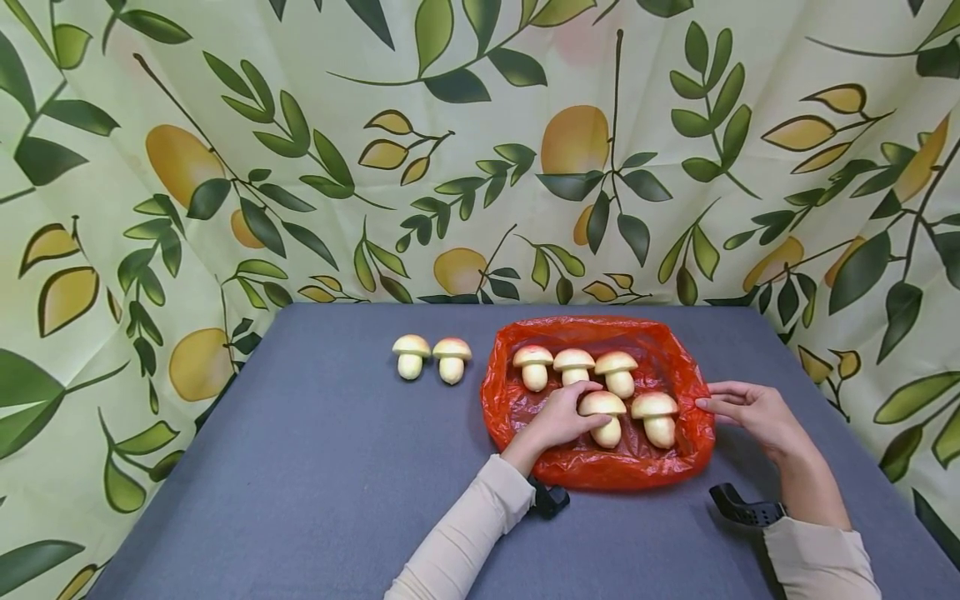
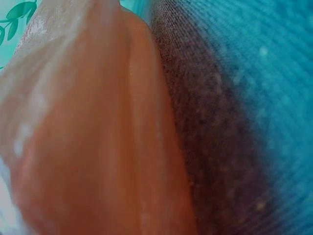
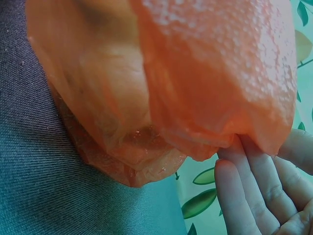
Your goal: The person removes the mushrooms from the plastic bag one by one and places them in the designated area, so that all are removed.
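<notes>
A red plastic bag [image 1: 600, 477] lies spread open on the table, its rim rolled out like a shallow basket. Inside it my left hand [image 1: 558, 415] grips a model mushroom [image 1: 602, 404] with a pale stem and a yellow-red cap, at the front of the bag. Beside that one is another mushroom [image 1: 655, 406], and three more stand in a row behind, the middle one [image 1: 573, 360] partly covered. My right hand [image 1: 761, 417] pinches the bag's right rim between thumb and fingers; the right wrist view shows the fingers [image 3: 254, 183] tucked under the plastic.
Two more mushrooms, one at the left [image 1: 411, 357] and one beside it [image 1: 452, 360], lie outside the bag to its left. The grey table [image 1: 300, 467] ends at a leaf-and-fruit patterned curtain [image 1: 480, 167]. A blurred orange-brown surface [image 2: 107, 147] fills much of the left wrist view.
</notes>
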`<state>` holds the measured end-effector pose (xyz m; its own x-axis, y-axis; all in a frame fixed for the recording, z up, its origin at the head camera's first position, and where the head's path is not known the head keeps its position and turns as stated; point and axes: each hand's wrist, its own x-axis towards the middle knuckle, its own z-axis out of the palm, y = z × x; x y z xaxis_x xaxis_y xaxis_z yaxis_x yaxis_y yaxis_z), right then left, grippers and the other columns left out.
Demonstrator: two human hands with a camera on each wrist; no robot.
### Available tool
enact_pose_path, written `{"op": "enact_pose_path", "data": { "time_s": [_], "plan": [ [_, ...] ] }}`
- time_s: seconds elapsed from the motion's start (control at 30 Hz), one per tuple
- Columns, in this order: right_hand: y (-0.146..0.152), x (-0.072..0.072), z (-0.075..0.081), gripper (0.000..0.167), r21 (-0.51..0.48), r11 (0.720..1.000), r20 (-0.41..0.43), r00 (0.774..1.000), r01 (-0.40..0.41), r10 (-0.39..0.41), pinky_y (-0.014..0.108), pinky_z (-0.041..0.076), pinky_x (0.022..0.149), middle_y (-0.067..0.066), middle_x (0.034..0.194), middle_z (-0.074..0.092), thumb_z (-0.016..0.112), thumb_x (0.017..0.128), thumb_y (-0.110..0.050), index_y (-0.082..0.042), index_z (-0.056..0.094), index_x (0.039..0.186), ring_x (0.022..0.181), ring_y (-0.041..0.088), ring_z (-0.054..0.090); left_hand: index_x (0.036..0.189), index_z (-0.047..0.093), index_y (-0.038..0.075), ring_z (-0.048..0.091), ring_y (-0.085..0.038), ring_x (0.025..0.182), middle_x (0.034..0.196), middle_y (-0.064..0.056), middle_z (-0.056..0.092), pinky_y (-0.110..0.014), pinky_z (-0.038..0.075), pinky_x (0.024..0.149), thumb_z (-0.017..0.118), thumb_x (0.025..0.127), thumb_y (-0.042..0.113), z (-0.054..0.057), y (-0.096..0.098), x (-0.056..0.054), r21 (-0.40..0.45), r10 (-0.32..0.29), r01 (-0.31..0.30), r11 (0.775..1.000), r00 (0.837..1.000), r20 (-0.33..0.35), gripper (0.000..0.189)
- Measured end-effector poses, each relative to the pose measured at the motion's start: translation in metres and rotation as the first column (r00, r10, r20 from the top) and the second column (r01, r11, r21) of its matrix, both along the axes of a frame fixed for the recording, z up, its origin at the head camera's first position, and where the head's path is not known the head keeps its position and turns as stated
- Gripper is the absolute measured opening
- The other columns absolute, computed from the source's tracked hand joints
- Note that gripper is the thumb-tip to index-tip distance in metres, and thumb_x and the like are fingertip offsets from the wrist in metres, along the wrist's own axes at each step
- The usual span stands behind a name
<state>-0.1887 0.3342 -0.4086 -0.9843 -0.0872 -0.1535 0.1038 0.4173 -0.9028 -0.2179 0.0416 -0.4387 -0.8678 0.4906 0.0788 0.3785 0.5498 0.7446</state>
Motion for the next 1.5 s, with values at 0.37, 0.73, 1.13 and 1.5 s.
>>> {"op": "enact_pose_path", "data": {
  "time_s": [0.37, 0.73, 1.13, 1.5],
  "plan": [
    [-0.001, -0.001, 0.0, 0.015, 0.039, 0.999, 0.021, 1.0, 0.019, -0.02, 0.014, 0.054, 0.072, -0.032, 0.081, 0.064, 0.065, 0.092, -0.026, -0.04, 0.066, 0.087, 0.076, -0.006, 0.066, 0.131, 0.056, 0.009, 0.063, -0.015, 0.115, 0.129, -0.007, 0.065, -0.019, 0.047, 0.098, 0.068, 0.089, 0.029, 0.01, -0.004, 0.001, 0.027, -0.003, 0.003, 1.0, 1.0, -0.011, 0.048],
    [0.0, 0.0, -0.001, 0.016, 0.033, 0.999, 0.022, 1.0, 0.017, -0.018, 0.015, 0.055, 0.072, -0.032, 0.081, 0.064, 0.065, 0.092, -0.025, -0.04, 0.066, 0.087, 0.076, -0.006, 0.065, 0.133, 0.055, 0.008, 0.06, -0.017, 0.119, 0.134, -0.008, 0.062, -0.019, 0.046, 0.1, 0.069, 0.088, 0.026, 0.022, -0.009, 0.005, 0.097, -0.013, 0.012, 0.995, 1.0, 0.011, 0.05],
    [0.0, -0.001, -0.001, 0.016, 0.034, 0.999, 0.023, 1.0, 0.015, -0.016, 0.017, 0.056, 0.073, -0.032, 0.082, 0.064, 0.065, 0.092, -0.025, -0.04, 0.066, 0.087, 0.077, -0.007, 0.065, 0.133, 0.054, 0.009, 0.059, -0.016, 0.115, 0.132, -0.006, 0.061, -0.027, 0.048, 0.102, 0.069, 0.089, 0.026, 0.041, -0.023, 0.011, 0.151, -0.07, 0.07, 0.986, 0.998, -0.006, 0.05],
    [0.0, -0.001, -0.002, 0.015, 0.041, 0.999, 0.032, 0.999, 0.014, -0.015, 0.016, 0.055, 0.073, -0.032, 0.081, 0.064, 0.064, 0.092, -0.026, -0.04, 0.067, 0.087, 0.077, -0.006, 0.065, 0.133, 0.053, 0.008, 0.056, -0.014, 0.107, 0.134, -0.007, 0.059, -0.016, 0.045, 0.091, 0.07, 0.088, 0.02, 0.052, -0.036, 0.014, 0.214, -0.088, 0.079, 0.974, 0.996, 0.034, 0.05]
  ]
}}
